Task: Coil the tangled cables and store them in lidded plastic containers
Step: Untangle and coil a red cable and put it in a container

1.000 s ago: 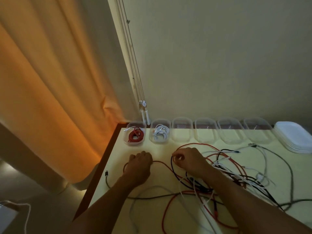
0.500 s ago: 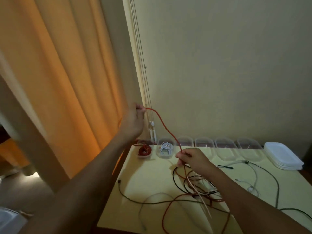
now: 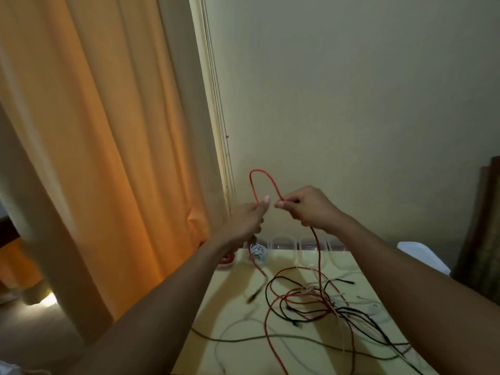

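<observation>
Red cable (image 3: pixel 263 176) looped above table (image 3: pixel 235 345).
Loop is pinched by left hand (image 3: pixel 247 219) and right hand (image 3: pixel 308 208); tangled cables (image 3: pixel 322 307) lie below; 2 containers (image 3: pixel 257 249) at far edge are filled.

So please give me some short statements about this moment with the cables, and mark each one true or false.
1. Both hands hold the red cable up above the table. True: the left hand and the right hand each pinch the red cable, and a loop stands up between them.
2. The red cable is fully free of the tangled pile. False: it runs down from the right hand into the tangled pile on the table.
3. One container at the back holds a coiled white cable. True: the white coil lies in it.
4. All containers have their lids on. False: the visible ones are open.
5. The curtain is blue. False: the curtain is orange.
</observation>
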Motion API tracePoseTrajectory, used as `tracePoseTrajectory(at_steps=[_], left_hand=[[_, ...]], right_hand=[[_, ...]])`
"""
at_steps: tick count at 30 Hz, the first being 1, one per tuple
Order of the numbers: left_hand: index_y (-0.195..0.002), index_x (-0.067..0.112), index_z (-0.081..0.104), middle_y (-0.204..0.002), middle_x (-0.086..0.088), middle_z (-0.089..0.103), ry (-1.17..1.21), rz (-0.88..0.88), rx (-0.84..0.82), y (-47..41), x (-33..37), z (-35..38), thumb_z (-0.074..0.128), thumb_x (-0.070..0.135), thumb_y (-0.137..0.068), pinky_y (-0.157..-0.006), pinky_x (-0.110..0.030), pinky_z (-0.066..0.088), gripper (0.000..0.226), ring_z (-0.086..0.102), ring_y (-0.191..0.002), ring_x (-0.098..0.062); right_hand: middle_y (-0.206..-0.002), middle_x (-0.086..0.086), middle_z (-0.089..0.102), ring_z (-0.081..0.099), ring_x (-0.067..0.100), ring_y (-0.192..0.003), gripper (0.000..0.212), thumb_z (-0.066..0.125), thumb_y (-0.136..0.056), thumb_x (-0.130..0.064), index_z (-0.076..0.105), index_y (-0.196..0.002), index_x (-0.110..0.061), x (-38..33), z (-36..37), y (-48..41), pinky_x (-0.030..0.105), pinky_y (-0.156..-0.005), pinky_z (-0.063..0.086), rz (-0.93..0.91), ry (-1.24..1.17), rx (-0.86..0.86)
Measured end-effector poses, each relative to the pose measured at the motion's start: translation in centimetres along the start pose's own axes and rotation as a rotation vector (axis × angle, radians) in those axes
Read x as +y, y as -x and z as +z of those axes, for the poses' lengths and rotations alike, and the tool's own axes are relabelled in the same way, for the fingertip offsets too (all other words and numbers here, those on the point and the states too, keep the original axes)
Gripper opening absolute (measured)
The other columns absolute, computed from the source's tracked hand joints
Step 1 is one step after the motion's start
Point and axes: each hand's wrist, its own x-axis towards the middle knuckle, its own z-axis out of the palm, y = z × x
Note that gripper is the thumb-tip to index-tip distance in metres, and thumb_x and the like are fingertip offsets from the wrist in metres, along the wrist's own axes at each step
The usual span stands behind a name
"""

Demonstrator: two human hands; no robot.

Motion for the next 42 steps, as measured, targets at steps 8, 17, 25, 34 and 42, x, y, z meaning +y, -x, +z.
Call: tracePoseTrajectory(at_steps=[8, 17, 25, 34, 42], left_hand=[[-0.095, 0.010, 0.072, -0.082, -0.004, 0.056, 0.280, 0.112, 0.235, -1.6, 4.3, -0.2, 0.048, 0.034, -0.108, -0.051, -0.026, 0.041, 0.037, 0.050, -0.065, -0.015], [-0.095, 0.017, 0.058, -0.064, 0.004, 0.047, 0.307, 0.110, 0.341, -1.7, 4.8, -6.6, 0.038, 0.042, -0.110, -0.049, -0.027, 0.035, 0.036, 0.041, -0.053, -0.011], [-0.101, 0.008, 0.072, -0.082, -0.002, 0.065, -0.185, 0.255, 0.073, -1.0, 4.1, -3.8, 0.053, 0.060, -0.099, -0.070, -0.031, 0.045, 0.055, 0.058, -0.072, -0.015], [-0.107, 0.019, 0.078, -0.063, 0.007, 0.041, 0.341, 0.163, -0.002, -1.7, 7.8, -1.1, 0.059, 0.053, -0.099, -0.051, -0.023, 0.036, 0.041, 0.038, -0.059, -0.010], [-0.099, 0.013, 0.073, -0.071, 0.003, 0.043, 0.478, 0.136, 0.300, -2.4, 9.3, -3.1, 0.057, 0.033, -0.104, -0.052, -0.024, 0.037, 0.026, 0.038, -0.061, -0.011]], right_hand=[[-0.062, -0.001, 0.066, 0.054, 0.004, -0.043, 0.017, 0.072, -0.093, -0.032, 0.076, -0.080, -0.023, -1.8, -1.0, 1.6, 0.020, -0.047, 0.046, 0.003, 0.142, -0.096], [-0.072, 0.008, 0.073, 0.069, 0.018, -0.067, 0.020, 0.068, -0.096, -0.017, 0.072, -0.078, -0.010, 6.2, -1.7, 5.7, 0.041, -0.073, 0.056, 0.100, -0.017, -0.192], [-0.068, 0.004, 0.068, 0.057, 0.011, -0.052, 0.010, 0.076, -0.090, -0.022, 0.081, -0.092, -0.013, -0.7, -7.6, 1.4, 0.027, -0.059, 0.049, -0.070, -0.083, 0.342], [-0.095, -0.008, 0.069, 0.058, 0.002, -0.081, 0.026, 0.071, -0.092, -0.033, 0.077, -0.113, -0.018, -4.9, -7.6, 1.1, 0.018, -0.073, 0.041, -0.261, 0.469, 0.061], [-0.077, 0.004, 0.074, 0.071, 0.014, -0.071, 0.012, 0.067, -0.097, -0.020, 0.075, -0.090, -0.014, -0.8, -6.5, 3.3, 0.025, -0.071, 0.057, -0.106, 0.095, -0.004]])
